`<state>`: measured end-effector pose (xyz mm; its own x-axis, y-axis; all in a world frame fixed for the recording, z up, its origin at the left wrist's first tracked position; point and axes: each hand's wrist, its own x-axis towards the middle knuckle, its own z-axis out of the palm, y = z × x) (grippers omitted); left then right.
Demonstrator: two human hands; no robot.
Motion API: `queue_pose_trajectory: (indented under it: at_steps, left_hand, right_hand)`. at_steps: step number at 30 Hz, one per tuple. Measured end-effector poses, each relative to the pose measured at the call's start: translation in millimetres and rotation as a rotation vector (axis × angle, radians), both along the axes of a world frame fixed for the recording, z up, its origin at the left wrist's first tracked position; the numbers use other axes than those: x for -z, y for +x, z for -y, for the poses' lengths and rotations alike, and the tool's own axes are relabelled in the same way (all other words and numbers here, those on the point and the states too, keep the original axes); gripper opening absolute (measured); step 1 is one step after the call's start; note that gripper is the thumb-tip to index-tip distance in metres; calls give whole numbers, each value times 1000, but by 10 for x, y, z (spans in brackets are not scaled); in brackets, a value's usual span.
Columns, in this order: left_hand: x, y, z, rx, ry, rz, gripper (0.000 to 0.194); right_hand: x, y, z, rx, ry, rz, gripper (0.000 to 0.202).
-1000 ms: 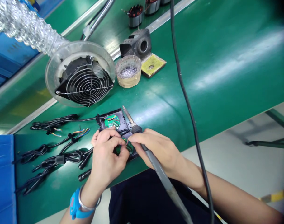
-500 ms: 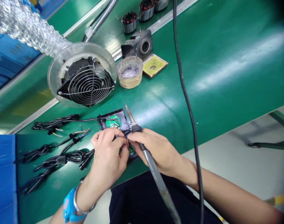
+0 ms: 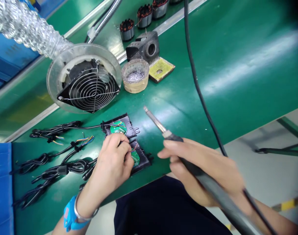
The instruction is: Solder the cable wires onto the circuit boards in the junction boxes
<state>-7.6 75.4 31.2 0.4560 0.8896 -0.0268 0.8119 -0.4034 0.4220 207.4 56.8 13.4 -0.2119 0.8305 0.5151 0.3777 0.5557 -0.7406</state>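
A soldering iron [image 3: 156, 120] is gripped in my right hand [image 3: 207, 166], its tip angled up and left above the bench, apart from the boards. My left hand [image 3: 116, 156] pinches a thin reddish wire [image 3: 134, 148] over the nearer black housing [image 3: 142, 160]. That housing holds a green circuit board [image 3: 135, 157], partly covered by my fingers. Just beyond it lies a second black housing [image 3: 130, 127], with a round green board [image 3: 118, 127] and a cable with coloured wires entering its left side.
Bundled black cables [image 3: 73, 165] lie at the left beside a blue bin [image 3: 2, 189]. Behind the housings stand a fume fan [image 3: 95, 94], a solder pot [image 3: 135, 81], an iron stand [image 3: 149, 49] with a yellow sponge [image 3: 161, 69], and several motor stators [image 3: 144, 18]. A black cord [image 3: 195, 78] hangs at right.
My right hand has moved right, away from my left, carrying the soldering iron and uncovering the nearer housing. My left hand stays nearly in place. The stators at the back have shifted left.
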Motion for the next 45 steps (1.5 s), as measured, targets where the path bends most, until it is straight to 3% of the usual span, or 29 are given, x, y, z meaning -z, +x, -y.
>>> queue_pose_trajectory:
  at_steps: [5,11,16,28,36,39,45]
  left_hand:
    - [19,-1,14,22,-13,14,16]
    - [26,-18,16,50,-20,17,17]
    - [34,-29,14,50,-33,41,19]
    - [37,-34,23,57,-38,48,19]
    - [36,-35,28,69,-29,37,20]
    - [39,-35,34,63,-20,35,22]
    - [59,-29,36,60,9,53,18]
  right_hand:
    - [-93,185,202,-55,-15,65,30]
    - [8,-10,200,-90,-54,-22,36]
    - [-2,-90,150,-79,-87,-3,36]
    - [44,-102,146,-127,-32,8,32]
    - [137,-100,206,-131,108,125,31]
    - [90,-74,231,-111,90,94,29]
    - [-132,31,316,-27,-106,149,31]
